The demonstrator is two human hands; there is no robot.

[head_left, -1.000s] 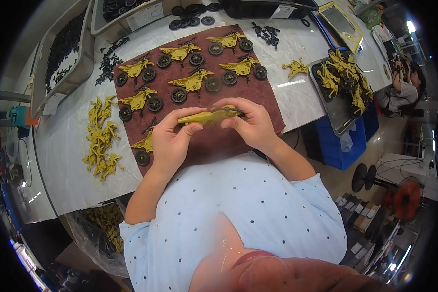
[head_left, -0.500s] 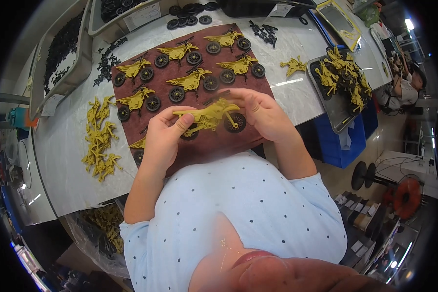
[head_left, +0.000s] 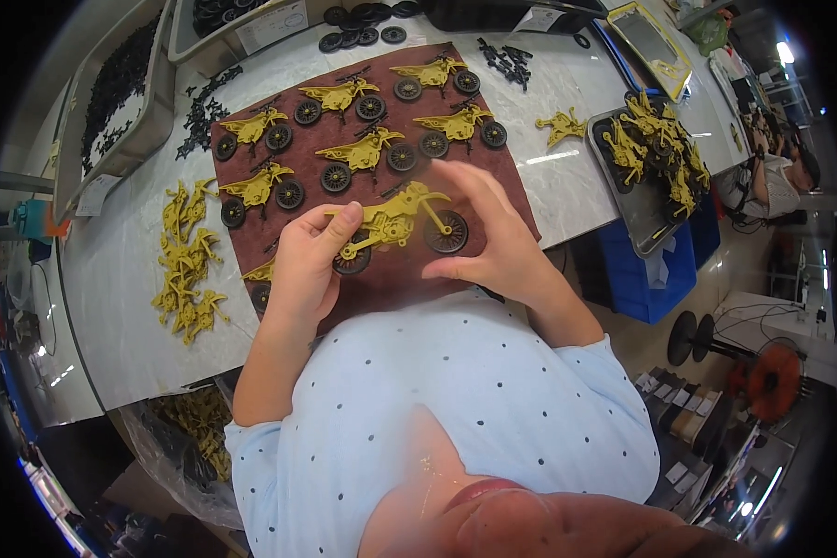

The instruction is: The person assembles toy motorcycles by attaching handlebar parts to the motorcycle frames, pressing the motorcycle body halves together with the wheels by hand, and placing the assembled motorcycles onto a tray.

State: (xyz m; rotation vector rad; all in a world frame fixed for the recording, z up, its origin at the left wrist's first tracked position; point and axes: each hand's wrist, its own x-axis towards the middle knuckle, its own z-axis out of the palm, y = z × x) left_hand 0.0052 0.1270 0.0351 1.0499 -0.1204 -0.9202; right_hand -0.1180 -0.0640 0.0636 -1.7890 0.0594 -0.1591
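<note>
My left hand (head_left: 309, 251) pinches the rear end of a yellow toy motorcycle (head_left: 388, 226) between thumb and fingers. The toy has two black spoked wheels and a dark handlebar, and it is held just above a maroon mat (head_left: 395, 286). Around its front wheel (head_left: 447, 232) my right hand (head_left: 507, 240) is spread, thumb below and fingers above, gripping nothing. Beyond my hands, several similar motorcycles (head_left: 341, 96) with black wheels are laid out in rows on the mat. One more, at the mat's near left, is partly hidden by my left arm.
Yellow motorcycle bodies (head_left: 188, 265) lie piled left of the mat. A metal tray (head_left: 649, 240) heaped with yellow parts sits at right, above a blue crate (head_left: 656, 293). Grey bins (head_left: 149, 139) of black parts, loose black wheels (head_left: 367, 38) and small black pieces (head_left: 504, 65) line the far side.
My right hand has let go of the motorcycle's front end and opened its fingers and thumb wide. My left hand keeps its hold on the rear.
</note>
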